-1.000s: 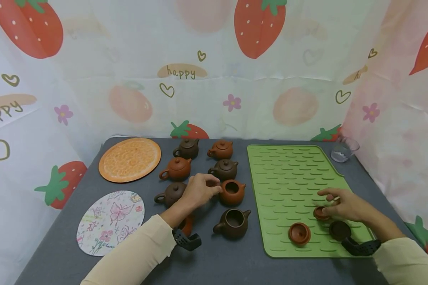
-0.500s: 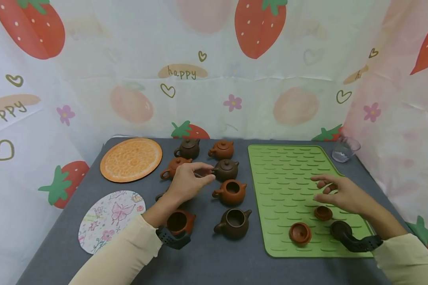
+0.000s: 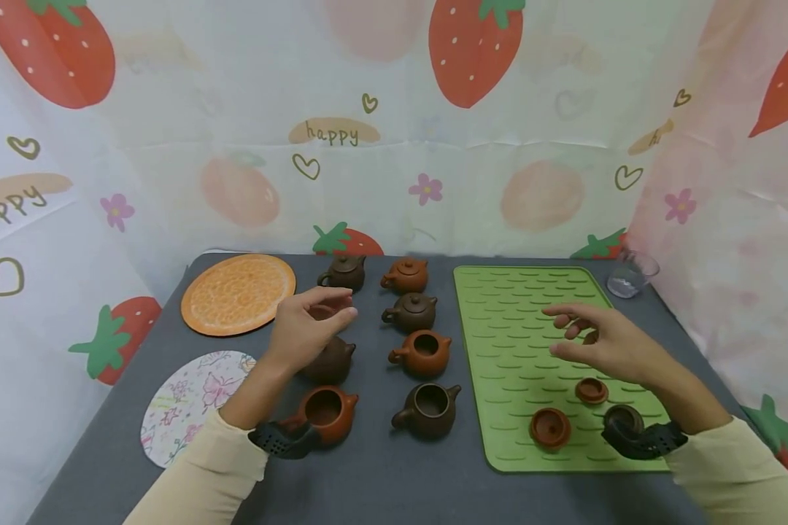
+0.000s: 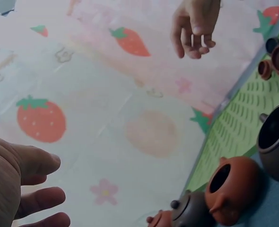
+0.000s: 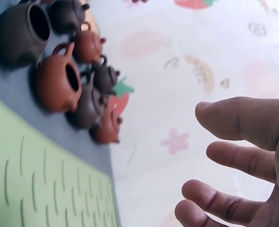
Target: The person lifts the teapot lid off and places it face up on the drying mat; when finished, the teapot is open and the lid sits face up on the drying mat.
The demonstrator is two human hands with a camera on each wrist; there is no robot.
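Note:
My left hand (image 3: 308, 332) is raised over the left column of small clay teapots, its fingers loosely bent with nothing between them. Below it is a dark brown teapot (image 3: 333, 362), partly covered by the hand; an orange-brown teapot behind the fingers is mostly hidden. Nearer me stands a lidless orange-brown teapot (image 3: 325, 430). The right column has a lidless orange-brown teapot (image 3: 407, 363) and a lidless dark teapot (image 3: 423, 432). Over the green mat (image 3: 519, 321) hovers my right hand (image 3: 604, 346), holding nothing. Two reddish lids (image 3: 550, 429) and a dark lid (image 3: 624, 417) lie on the mat.
Farther back stand lidded teapots, among them a dark one (image 3: 412, 313), an orange-brown one (image 3: 407, 275) and another dark one (image 3: 344, 273). On the left lie an orange round mat (image 3: 236, 295) and a butterfly-patterned round mat (image 3: 197, 401). A glass pitcher (image 3: 630, 275) stands at back right.
My left hand has moved from the right column's orange-brown teapot leftward over the left column. My right hand has risen from the reddish lid and shifted slightly away from me and left.

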